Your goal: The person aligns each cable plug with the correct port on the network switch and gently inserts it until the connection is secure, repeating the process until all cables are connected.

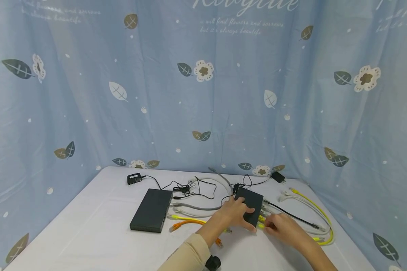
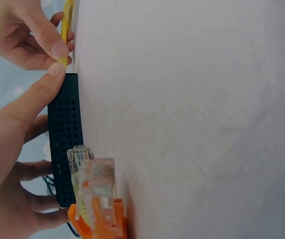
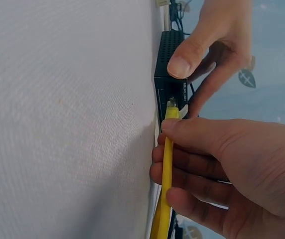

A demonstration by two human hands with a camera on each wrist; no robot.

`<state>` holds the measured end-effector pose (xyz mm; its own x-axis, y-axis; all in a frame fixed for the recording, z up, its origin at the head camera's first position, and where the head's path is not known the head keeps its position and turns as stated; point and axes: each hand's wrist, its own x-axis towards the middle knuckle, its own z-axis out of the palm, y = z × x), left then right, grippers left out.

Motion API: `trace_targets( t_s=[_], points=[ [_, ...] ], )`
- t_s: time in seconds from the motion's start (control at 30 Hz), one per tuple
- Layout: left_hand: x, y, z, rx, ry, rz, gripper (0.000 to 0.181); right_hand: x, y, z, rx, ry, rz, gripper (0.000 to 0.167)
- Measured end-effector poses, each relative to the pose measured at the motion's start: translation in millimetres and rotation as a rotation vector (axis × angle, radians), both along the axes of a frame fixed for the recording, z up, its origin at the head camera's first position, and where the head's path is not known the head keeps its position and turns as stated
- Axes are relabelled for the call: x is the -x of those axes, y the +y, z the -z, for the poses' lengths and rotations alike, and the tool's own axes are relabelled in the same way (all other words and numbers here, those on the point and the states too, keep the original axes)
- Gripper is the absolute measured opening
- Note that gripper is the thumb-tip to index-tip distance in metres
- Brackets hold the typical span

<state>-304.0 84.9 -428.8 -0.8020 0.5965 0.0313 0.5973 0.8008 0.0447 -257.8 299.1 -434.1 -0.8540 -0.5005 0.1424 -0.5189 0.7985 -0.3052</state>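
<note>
My left hand (image 1: 235,213) grips a small black network switch (image 1: 253,198) on the white table, its thumb against the near side in the right wrist view. At the switch's right side, my right hand (image 1: 284,229) pinches a yellow Ethernet cable (image 3: 167,162) just behind its clear plug (image 3: 172,103). That plug points at the switch's port face and sits right by it; whether it is inside a port I cannot tell. Other cables run from the same side, including a black cable (image 1: 293,215). In the left wrist view, clear plugs with an orange boot (image 2: 97,219) show close up.
A larger black box (image 1: 152,210) lies to the left, with grey (image 1: 198,207), yellow and orange cables (image 1: 186,223) at its side. Power adapters (image 1: 134,178) (image 1: 278,177) lie at the back. Yellow cable (image 1: 330,229) loops at right. A dark round object (image 1: 213,262) shows near the front.
</note>
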Motion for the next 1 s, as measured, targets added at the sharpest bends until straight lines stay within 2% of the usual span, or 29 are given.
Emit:
trace_targets(
  t_s=[0.13, 0.33, 0.47, 0.53, 0.63, 0.8, 0.9, 1.0],
  points=[
    [-2.7, -1.7, 1.4, -0.003, 0.004, -0.012, 0.073, 0.9, 0.9, 1.7, 0.007, -0.028, 0.007, 0.004],
    [-9.6, -4.4, -1.4, 0.064, 0.037, -0.003, 0.072, 1.8, 1.0, 3.6, 0.005, -0.026, 0.004, 0.007],
    [-11.5, -12.4, -12.9, 0.017, -0.046, 0.039, 0.072, 1.2, 1.0, 2.2, 0.008, -0.030, 0.016, 0.008],
    [-12.9, -19.7, -22.8, -0.020, -0.104, 0.056, 0.073, 0.6, 0.7, 1.2, 0.010, -0.039, 0.022, 0.009],
    [-15.0, -34.2, -37.3, -0.062, -0.149, 0.071, 0.073, -0.5, -0.2, 0.5, 0.011, -0.038, 0.028, 0.006],
    [-17.1, -69.0, -60.2, -0.098, -0.141, 0.063, 0.072, -1.6, -0.7, 0.4, 0.014, -0.005, 0.017, 0.006],
    [-17.9, -97.2, -66.8, -0.098, -0.112, 0.033, 0.072, -1.7, -0.7, 0.6, 0.011, 0.013, 0.009, 0.007],
    [-19.5, -129.6, -66.1, -0.091, -0.104, -0.018, 0.073, -2.3, -0.7, 0.5, 0.004, 0.013, 0.008, 0.007]
  ],
)
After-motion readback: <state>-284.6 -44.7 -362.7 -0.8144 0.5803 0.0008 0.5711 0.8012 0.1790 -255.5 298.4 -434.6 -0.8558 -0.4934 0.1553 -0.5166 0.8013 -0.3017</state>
